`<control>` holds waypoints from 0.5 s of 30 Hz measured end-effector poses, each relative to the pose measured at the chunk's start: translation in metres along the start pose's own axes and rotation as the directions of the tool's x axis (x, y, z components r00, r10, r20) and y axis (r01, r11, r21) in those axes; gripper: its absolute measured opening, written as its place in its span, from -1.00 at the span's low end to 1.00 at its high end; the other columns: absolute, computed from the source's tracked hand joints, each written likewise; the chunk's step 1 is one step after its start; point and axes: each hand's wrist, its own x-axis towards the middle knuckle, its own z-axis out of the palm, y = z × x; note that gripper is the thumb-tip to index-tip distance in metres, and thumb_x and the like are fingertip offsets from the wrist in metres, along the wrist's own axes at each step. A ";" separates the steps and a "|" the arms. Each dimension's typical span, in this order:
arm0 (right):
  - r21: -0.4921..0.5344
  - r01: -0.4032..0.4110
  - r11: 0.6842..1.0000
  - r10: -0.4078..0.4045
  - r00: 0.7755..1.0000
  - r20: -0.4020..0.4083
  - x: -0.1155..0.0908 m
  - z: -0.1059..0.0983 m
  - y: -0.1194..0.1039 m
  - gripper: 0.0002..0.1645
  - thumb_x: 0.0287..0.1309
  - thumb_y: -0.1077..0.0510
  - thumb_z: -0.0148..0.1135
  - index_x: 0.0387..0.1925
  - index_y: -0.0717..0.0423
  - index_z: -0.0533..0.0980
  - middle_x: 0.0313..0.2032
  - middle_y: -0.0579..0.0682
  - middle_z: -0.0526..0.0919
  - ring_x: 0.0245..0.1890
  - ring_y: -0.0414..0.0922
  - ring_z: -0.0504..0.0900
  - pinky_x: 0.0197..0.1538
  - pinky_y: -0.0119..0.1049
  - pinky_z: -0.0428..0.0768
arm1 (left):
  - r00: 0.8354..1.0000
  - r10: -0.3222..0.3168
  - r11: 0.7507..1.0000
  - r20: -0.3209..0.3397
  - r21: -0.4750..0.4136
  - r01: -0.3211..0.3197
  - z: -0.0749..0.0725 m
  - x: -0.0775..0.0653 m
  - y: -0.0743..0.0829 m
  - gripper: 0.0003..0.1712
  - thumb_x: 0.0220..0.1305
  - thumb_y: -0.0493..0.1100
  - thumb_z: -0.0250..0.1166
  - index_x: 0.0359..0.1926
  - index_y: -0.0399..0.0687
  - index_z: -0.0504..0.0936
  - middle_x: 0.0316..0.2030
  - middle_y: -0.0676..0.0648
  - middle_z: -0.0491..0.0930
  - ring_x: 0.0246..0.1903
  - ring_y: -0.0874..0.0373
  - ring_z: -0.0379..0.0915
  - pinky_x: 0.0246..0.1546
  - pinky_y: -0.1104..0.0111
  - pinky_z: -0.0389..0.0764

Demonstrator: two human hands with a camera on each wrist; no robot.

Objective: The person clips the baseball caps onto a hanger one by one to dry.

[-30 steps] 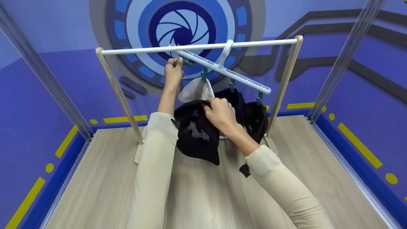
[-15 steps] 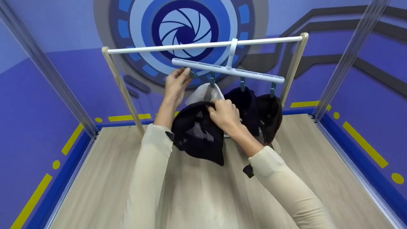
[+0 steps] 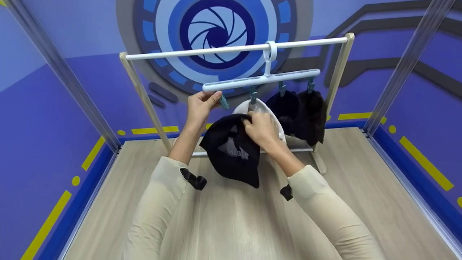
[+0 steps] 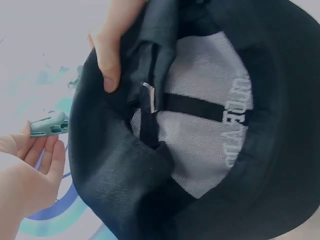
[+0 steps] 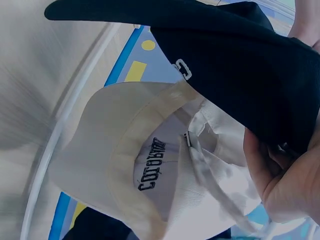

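My left hand pinches a green clip under the left end of the white hanger. The clip lies between thumb and fingers in the left wrist view. My right hand grips the back edge of a black cap, its thumb outside. The cap hangs open side toward me, with mesh and lettering inside in the left wrist view. Just behind it a white cap hangs from another clip. Farther right, two dark caps, one beside the other, hang from clips.
A rack with a white bar and wooden posts, one at the left, carries the hanger by its hook. It stands on a wooden floor panel between blue printed walls. Small black devices are strapped at both wrists.
The hanger's left end has come down with my left hand, while its right end and the dark caps have risen. My right hand keeps its hold on the black cap.
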 end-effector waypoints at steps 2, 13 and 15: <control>0.003 -0.014 1.000 0.014 1.000 0.002 0.001 0.000 0.000 -0.77 0.32 0.06 0.21 -0.32 0.09 0.69 -0.32 0.10 0.75 -0.22 0.15 0.71 -0.15 0.08 0.61 | 1.000 0.016 1.000 -0.002 -0.001 -0.016 0.001 -0.003 0.001 -0.71 0.31 -0.31 0.37 -0.08 -0.53 0.68 -0.43 -0.03 0.72 -0.36 0.16 0.69 -0.06 0.21 0.71; 0.025 -0.121 0.992 0.119 0.990 0.080 0.018 -0.016 -0.015 -0.68 0.37 -0.06 0.12 -0.20 0.02 0.69 -0.12 0.13 0.73 -0.15 0.23 0.70 -0.11 0.16 0.61 | 0.997 0.079 0.993 0.016 0.083 -0.080 0.008 -0.014 0.012 -0.74 0.26 -0.26 0.43 -0.13 -0.42 0.74 -0.38 -0.09 0.75 -0.31 0.10 0.71 -0.06 0.18 0.71; 0.026 -0.113 0.993 0.110 0.990 0.093 0.019 -0.019 -0.017 -0.67 0.37 -0.05 0.10 -0.15 0.01 0.71 -0.09 0.12 0.73 -0.12 0.21 0.70 -0.08 0.14 0.60 | 0.997 0.082 0.992 0.000 0.099 -0.082 0.009 -0.014 0.013 -0.74 0.26 -0.25 0.43 -0.13 -0.39 0.75 -0.36 -0.08 0.75 -0.28 0.10 0.71 -0.06 0.21 0.71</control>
